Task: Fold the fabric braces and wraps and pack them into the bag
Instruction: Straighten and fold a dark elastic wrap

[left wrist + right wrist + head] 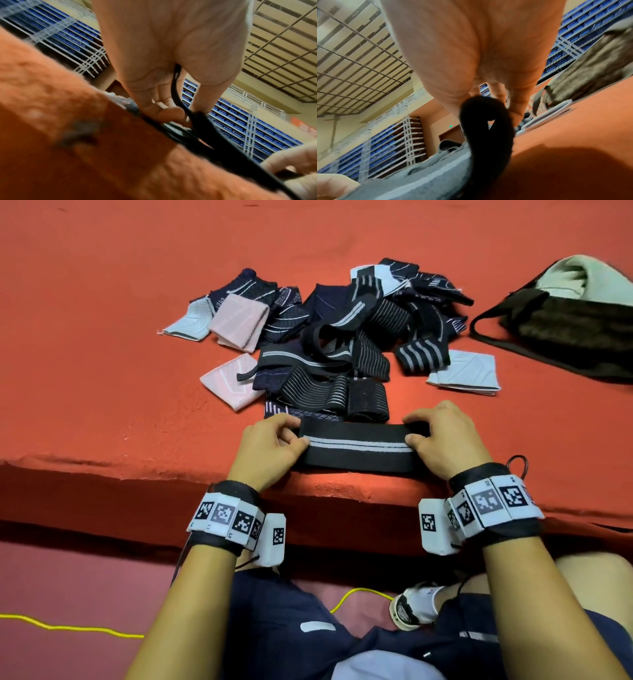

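A black elastic wrap with a grey stripe point(356, 447) lies flat near the front edge of the red surface. My left hand point(270, 447) pinches its left end and my right hand point(442, 440) pinches its right end. In the left wrist view my left hand point(171, 113) holds the black wrap point(211, 138) between thumb and fingers. The right wrist view shows the right hand point(496, 94) gripping the folded-over black end point(488, 125). A dark bag point(565, 330) with a pale lining lies open at the far right.
Behind the wrap a pile of dark striped braces and wraps point(342, 337) sits with pink point(239, 321) and pale blue pieces point(466, 373) around it. The red surface's front edge point(137, 470) runs just under my wrists. A yellow cord point(68, 627) lies on the floor.
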Motion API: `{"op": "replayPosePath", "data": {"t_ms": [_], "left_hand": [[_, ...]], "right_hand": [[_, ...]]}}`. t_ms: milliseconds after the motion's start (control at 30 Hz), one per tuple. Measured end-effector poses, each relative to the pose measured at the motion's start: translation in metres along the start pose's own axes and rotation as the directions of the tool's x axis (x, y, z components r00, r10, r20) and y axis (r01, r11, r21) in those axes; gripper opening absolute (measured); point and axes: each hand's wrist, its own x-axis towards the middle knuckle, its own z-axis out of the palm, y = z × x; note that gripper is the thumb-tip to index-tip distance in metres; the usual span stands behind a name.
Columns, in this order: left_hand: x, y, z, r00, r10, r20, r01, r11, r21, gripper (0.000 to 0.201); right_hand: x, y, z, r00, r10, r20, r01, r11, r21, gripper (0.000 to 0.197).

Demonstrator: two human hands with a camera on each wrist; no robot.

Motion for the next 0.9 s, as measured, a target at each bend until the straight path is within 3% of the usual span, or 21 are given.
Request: {"op": "replayPosePath", "data": {"t_ms": [300, 433, 500, 600, 667, 767, 900], "left_hand": [[0.003, 0.049, 0.055, 0.975, 0.091, 0.203, -0.085, 0.996, -0.039, 0.022], [0.004, 0.061, 0.063, 0.962, 0.102, 0.252, -0.086, 0.994, -0.073, 0.052], [0.004, 0.061, 0.062, 0.964, 0.106, 0.243, -0.093, 0.994, -0.065, 0.055], [0.002, 0.057, 0.06, 0.972, 0.092, 0.215, -0.077, 0.994, -0.08, 0.039], [0.0, 0.054, 0.06, 0.977, 0.094, 0.191, -0.076, 0.992, -0.097, 0.033], [-0.003, 0.054, 0.058, 0.982, 0.12, 0.148, -0.108, 0.99, -0.086, 0.029], [-0.002, 0.05, 0.053, 0.987, 0.13, 0.097, -0.127, 0.991, -0.041, 0.025]], "right_hand": [[-0.007, 0.06, -0.035, 0.984, 0.163, -0.071, -0.167, 0.985, -0.045, 0.034], [-0.007, 0.071, -0.04, 0.977, 0.191, -0.093, -0.196, 0.979, -0.048, 0.035], [-0.007, 0.069, -0.038, 0.979, 0.172, -0.11, -0.179, 0.982, -0.059, 0.034], [-0.008, 0.053, -0.031, 0.988, 0.06, -0.143, -0.077, 0.991, -0.111, 0.03], [-0.009, 0.034, -0.023, 0.995, -0.032, -0.095, 0.02, 0.992, -0.127, 0.026], [-0.012, 0.001, -0.006, 0.986, -0.142, 0.09, 0.152, 0.982, -0.111, 0.025], [-0.018, -0.024, 0.018, 0.956, -0.168, 0.239, 0.195, 0.976, -0.093, 0.049]]}}
